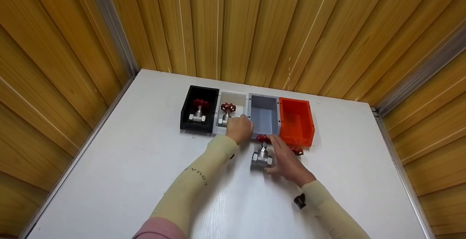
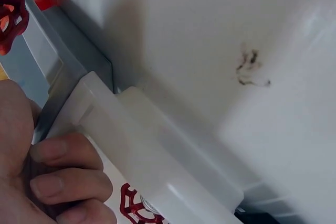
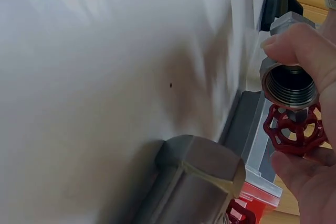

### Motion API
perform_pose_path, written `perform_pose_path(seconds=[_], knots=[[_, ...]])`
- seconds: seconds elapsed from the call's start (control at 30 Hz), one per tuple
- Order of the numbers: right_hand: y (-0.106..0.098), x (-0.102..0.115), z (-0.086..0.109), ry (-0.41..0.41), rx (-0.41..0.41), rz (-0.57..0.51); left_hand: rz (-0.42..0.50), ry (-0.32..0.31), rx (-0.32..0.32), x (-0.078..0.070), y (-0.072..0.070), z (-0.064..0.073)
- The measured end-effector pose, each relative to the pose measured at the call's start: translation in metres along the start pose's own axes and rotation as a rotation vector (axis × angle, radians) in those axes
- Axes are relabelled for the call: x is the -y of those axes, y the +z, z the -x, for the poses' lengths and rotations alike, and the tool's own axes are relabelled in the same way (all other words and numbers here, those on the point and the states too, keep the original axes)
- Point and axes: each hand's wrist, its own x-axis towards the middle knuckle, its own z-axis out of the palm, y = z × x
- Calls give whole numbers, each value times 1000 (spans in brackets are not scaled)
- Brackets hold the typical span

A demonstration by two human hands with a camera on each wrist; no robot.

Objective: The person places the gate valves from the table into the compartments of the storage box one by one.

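Note:
My left hand [image 1: 239, 129] is at the dividing wall between the white bin [image 1: 241, 100] and the grey bin [image 1: 264, 117]. Its curled fingers [image 2: 71, 182] lie against the wall's rim, which partly disappears behind them. My right hand [image 1: 285, 160] grips a metal valve [image 1: 262, 157] with a red handwheel just in front of the grey bin. The thumb presses its threaded body [image 3: 289, 85], while fingers reach behind the wheel [image 3: 295, 129]. Beside the left hand, another red-wheeled valve [image 1: 227, 113] stands in the white bin. A further valve [image 3: 197, 177] lies close below the right hand.
A black bin [image 1: 185, 108] at the left end holds a valve [image 1: 198, 113] with a red wheel. At the right end of the row stands an orange bin [image 1: 296, 120]. All the bins rest on a white table [image 1: 123, 151] before wood-patterned walls [image 1: 240, 31].

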Motion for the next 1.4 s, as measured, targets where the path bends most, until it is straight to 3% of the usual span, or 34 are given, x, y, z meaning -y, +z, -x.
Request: perform_pose_path(seconds=[0.3, 0.67, 1.4], knots=[[-11, -1, -8, -36, -45, 6, 22, -20, -53, 0, 0, 0], [-13, -4, -15, -31, -85, -10, 28, -15, -20, 1, -2, 2], [-25, -6, -40, -21, -89, -21, -40, 8, -59, 1, 1, 4]])
